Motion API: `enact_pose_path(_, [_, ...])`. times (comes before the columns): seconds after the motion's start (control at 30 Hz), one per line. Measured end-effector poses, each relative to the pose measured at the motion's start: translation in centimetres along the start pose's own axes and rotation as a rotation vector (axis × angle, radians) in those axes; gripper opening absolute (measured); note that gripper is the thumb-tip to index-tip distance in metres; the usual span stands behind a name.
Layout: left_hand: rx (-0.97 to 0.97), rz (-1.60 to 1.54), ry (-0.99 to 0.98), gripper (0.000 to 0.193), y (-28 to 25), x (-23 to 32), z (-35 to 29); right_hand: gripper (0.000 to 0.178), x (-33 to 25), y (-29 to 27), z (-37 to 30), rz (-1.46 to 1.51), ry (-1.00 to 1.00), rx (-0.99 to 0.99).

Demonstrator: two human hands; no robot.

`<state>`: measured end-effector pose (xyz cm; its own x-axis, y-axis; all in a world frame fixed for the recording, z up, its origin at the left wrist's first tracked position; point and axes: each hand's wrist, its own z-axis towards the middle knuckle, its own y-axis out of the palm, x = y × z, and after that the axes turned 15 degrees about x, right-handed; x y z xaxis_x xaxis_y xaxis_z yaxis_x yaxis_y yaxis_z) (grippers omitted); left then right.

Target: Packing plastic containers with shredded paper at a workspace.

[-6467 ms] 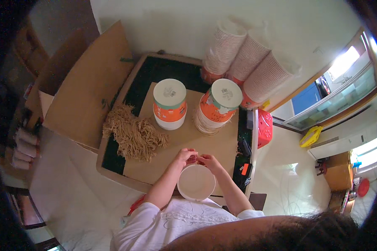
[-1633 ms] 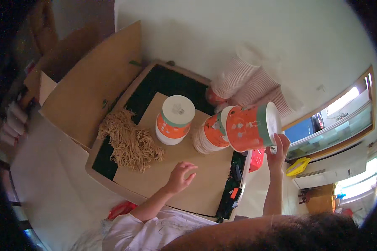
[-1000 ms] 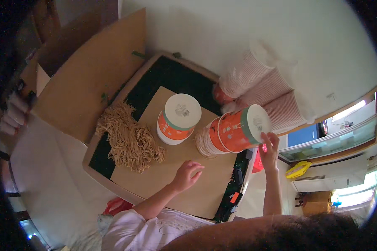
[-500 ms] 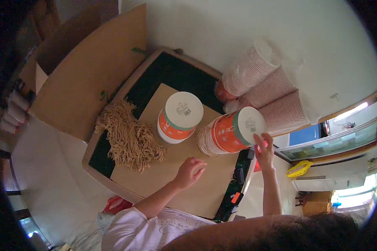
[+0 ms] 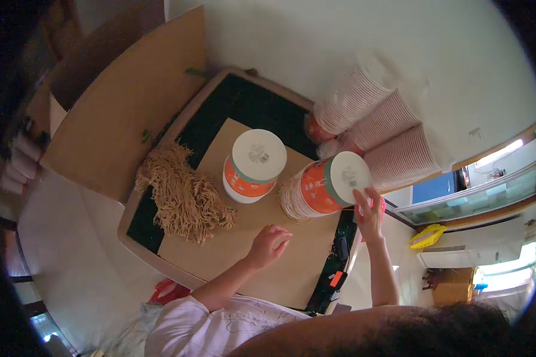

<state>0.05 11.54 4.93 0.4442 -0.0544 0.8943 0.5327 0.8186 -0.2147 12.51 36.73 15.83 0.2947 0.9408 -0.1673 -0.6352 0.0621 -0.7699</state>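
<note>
Head view over a dark-topped table (image 5: 253, 110) covered by a sheet of brown cardboard (image 5: 262, 256): sleeves of stacked paper cups (image 5: 378, 128) lie at the far right, a heap of tan straw-like fibre (image 5: 184, 199) at the left. The right hand (image 5: 369, 211) grips the tilted orange cup stack (image 5: 321, 187) by its white lid. The left hand (image 5: 269, 244), loosely curled and empty, hovers above the cardboard.

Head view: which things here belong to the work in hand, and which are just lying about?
In hand:
right hand on the tilted lidded cup
left hand over the cardboard sheet

Lying about:
upright lidded cup
straw pile
sleeved cup stacks
</note>
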Motion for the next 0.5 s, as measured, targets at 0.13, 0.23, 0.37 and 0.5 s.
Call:
enact_pose_path(0.13, [-0.006, 0.02, 0.015, 0.018, 0.1, 0.0, -0.6, 0.058, -0.3, 0.5, -0.7, -0.074, -0.056, 0.083])
enact_pose_path(0.23, [-0.009, 0.035, 0.009, 0.018, -0.2, 0.1, -1.1, 0.062, -1.6, 1.5, -2.4, -0.15, -0.02, 0.224])
enact_pose_path(0.37, [-0.031, 0.02, 0.006, 0.017, 0.1, 0.4, -1.4, 0.061, -3.2, 3.1, -7.6, -0.206, 0.227, 0.266])
enact_pose_path(0.5, [-0.026, 0.056, -0.007, 0.016, -0.2, 0.8, -2.2, 0.061, -4.7, 5.5, -9.2, -0.046, 0.097, 0.29])
